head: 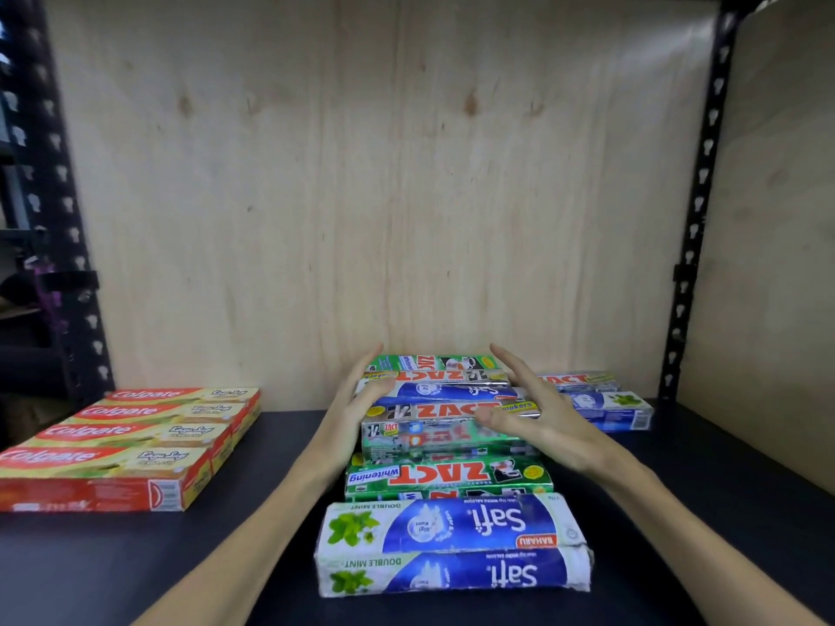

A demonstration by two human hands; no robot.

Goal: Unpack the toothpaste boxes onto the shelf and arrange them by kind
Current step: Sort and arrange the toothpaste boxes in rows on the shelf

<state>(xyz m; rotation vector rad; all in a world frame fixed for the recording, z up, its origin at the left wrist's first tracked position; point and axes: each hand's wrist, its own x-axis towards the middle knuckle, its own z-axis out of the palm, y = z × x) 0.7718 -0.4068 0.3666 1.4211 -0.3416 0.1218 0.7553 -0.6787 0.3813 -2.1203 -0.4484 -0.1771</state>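
A mixed row of toothpaste boxes runs from front to back in the middle of the dark shelf [113, 571]. Nearest me lies a blue Safi box [452, 526]. Behind it sits a green Zact Whitening box [447, 476], then a raised stack with a silver Zact Smokers box [447, 411] on top. My left hand [357, 408] touches the left end of that stack, fingers spread. My right hand [537, 413] hovers flat at its right end, thumb on the Smokers box. Neither hand clasps a box.
Several red Colgate boxes [126, 440] lie side by side at the left of the shelf. A Zact box and a blue Safi box [610, 408] sit at the back right. Black metal uprights [696, 210] and a plywood back wall [384, 173] frame the bay.
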